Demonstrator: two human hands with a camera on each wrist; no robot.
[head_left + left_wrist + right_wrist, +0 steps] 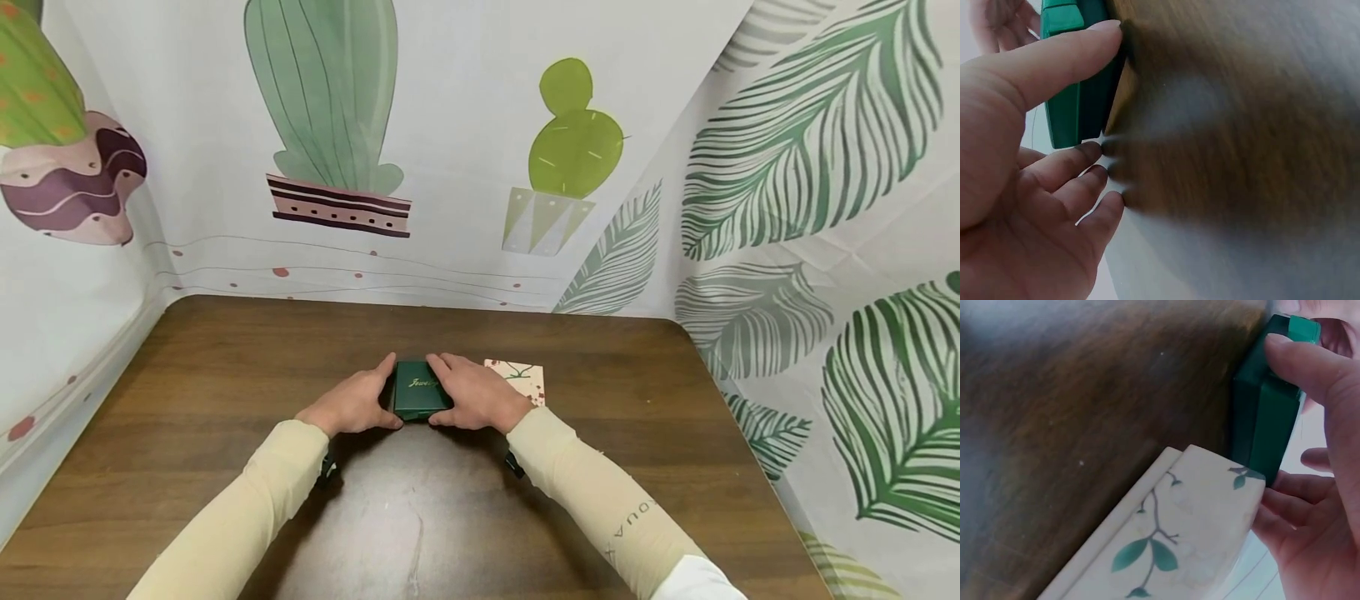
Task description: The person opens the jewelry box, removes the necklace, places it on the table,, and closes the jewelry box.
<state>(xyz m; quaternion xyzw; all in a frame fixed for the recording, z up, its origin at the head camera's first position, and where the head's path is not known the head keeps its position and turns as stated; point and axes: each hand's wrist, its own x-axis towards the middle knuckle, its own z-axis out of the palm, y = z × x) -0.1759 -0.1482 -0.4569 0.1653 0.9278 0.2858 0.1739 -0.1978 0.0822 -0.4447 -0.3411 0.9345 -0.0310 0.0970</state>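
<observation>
A small dark green jewelry box (416,396), with gold lettering on its lid, sits on the wooden table between both hands. My left hand (352,402) holds its left side, the thumb (1079,53) lying along the front face near a lighter green clasp. From the other side my right hand (480,393) grips the box, its thumb (1300,359) on the front and its fingers reaching over the right part of the lid. The lid looks closed. Just right of the green box lies a cream box (1172,519) with a leaf and branch pattern, partly behind the right hand.
The brown table (645,433) has rounded far corners. A white cloth (465,125) printed with cacti and leaves hangs behind it and at both sides. A dark device shows under each wrist.
</observation>
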